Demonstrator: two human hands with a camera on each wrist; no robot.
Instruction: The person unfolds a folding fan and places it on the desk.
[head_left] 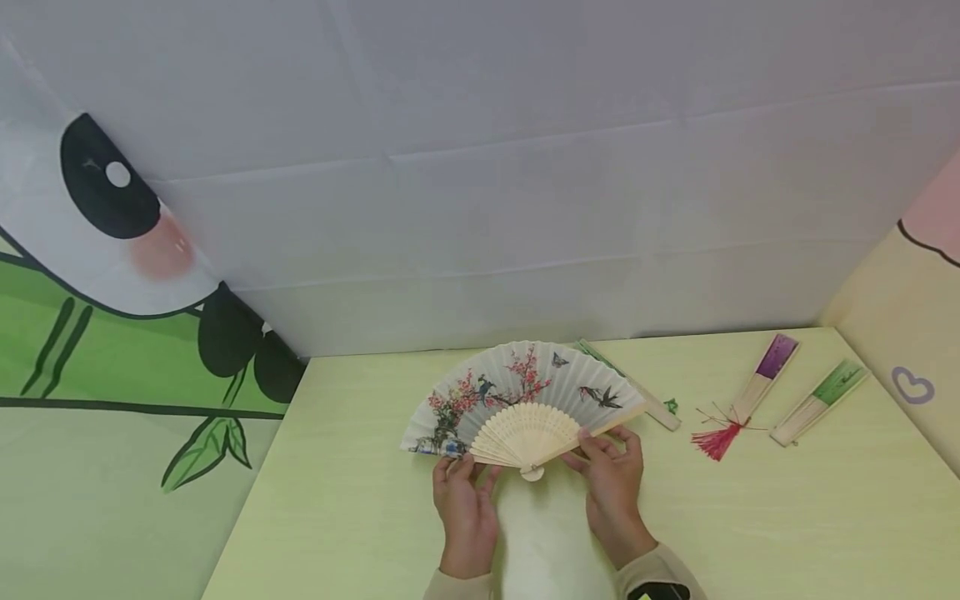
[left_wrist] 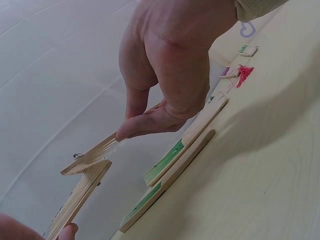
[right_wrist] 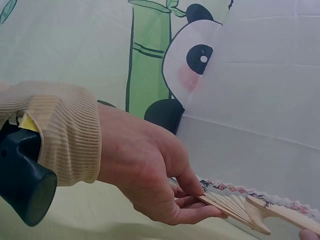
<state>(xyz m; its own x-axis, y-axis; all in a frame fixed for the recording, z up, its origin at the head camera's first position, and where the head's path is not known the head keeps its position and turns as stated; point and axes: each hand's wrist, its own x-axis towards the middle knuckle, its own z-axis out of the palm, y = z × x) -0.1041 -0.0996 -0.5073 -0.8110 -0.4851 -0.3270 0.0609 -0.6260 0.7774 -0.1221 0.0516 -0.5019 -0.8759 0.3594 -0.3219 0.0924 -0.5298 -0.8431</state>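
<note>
An unfolded fan with pale wooden ribs and a white leaf printed with red blossoms and birds is held up over the table. My left hand pinches its left outer rib; my right hand pinches the right outer rib between thumb and fingers. The left wrist view shows the fan's ribs side-on, with the right hand above. In the right wrist view, the right hand grips one end rib, and a left fingertip touches the other.
Behind the fan's right side lie green folded fans. Farther right on the table are a purple folded fan with a red tassel and another green one. A white cloth wall stands behind.
</note>
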